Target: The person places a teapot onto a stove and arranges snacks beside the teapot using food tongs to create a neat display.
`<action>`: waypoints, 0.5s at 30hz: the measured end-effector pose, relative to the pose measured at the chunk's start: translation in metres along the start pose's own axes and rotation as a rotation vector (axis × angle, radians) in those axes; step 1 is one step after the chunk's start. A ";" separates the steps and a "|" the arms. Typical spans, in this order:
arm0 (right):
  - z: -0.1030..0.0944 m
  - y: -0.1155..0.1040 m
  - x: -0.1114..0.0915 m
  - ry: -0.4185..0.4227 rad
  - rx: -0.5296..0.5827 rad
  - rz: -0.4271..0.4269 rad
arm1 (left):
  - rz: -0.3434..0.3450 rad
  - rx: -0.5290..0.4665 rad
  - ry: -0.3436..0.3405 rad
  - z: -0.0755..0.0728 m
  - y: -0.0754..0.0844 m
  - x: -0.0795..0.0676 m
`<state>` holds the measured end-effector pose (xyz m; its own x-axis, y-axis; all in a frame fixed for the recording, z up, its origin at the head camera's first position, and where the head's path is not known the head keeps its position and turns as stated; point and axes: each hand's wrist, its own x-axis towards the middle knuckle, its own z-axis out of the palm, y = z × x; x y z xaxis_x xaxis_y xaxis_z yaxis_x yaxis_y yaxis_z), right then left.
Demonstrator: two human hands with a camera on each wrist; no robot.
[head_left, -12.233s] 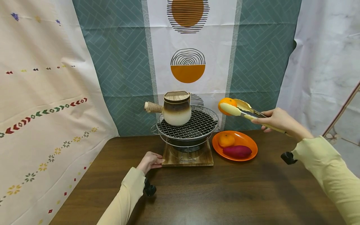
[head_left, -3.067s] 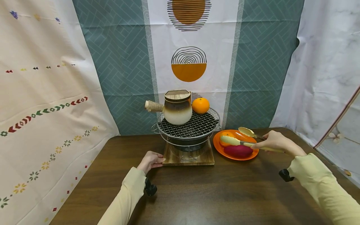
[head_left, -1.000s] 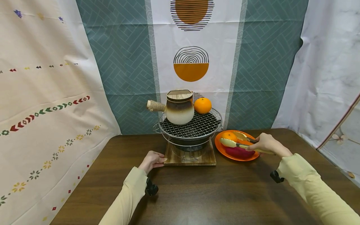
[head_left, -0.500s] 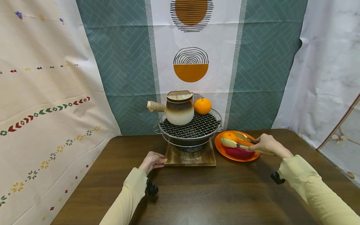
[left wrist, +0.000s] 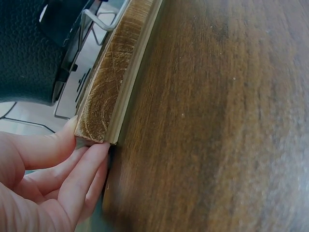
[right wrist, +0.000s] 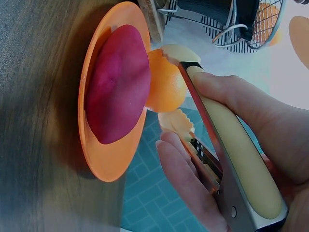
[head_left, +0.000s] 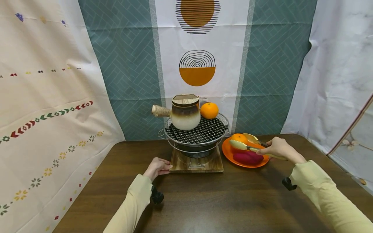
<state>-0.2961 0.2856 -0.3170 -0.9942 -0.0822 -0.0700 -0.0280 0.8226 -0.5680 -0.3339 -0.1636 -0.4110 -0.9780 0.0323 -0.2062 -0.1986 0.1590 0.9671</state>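
My right hand (head_left: 278, 149) grips a pair of tongs (right wrist: 236, 150) with cream-coloured handles and tips. The tips are on either side of an orange (right wrist: 166, 84), which sits slightly above the orange plate (head_left: 237, 164). On that plate lies a purple sweet potato (right wrist: 118, 84). My left hand (head_left: 157, 168) pinches the near left corner of a square wooden board (left wrist: 108, 72), thumb on top and fingers against its side. Over the board stands a round grill (head_left: 204, 132) with a wire mesh. A clay pot (head_left: 185, 118) and another orange (head_left: 209, 110) rest on the mesh.
The pot's rope-wrapped handle (head_left: 161, 111) juts out left past the grill. Wire loops stick out at the grill's sides. A patterned cloth (head_left: 195, 42) hangs behind the dark wooden table (head_left: 204, 200), with more cloth at both sides.
The first orange went from the tongs onto the grill mesh. The tongs then closed around the second orange and have just raised it a little. The left hand has stayed at the board.
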 end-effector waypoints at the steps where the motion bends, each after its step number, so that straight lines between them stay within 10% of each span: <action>1: 0.000 0.000 -0.001 -0.001 0.007 -0.002 | 0.004 0.002 -0.001 0.000 0.000 0.000; 15: -0.016 0.002 -0.005 0.022 -0.026 0.013 | 0.011 0.005 -0.009 0.000 0.001 0.000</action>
<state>-0.2925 0.2969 -0.3043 -0.9965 -0.0596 -0.0588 -0.0179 0.8377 -0.5458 -0.3342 -0.1634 -0.4101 -0.9795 0.0435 -0.1967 -0.1872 0.1640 0.9685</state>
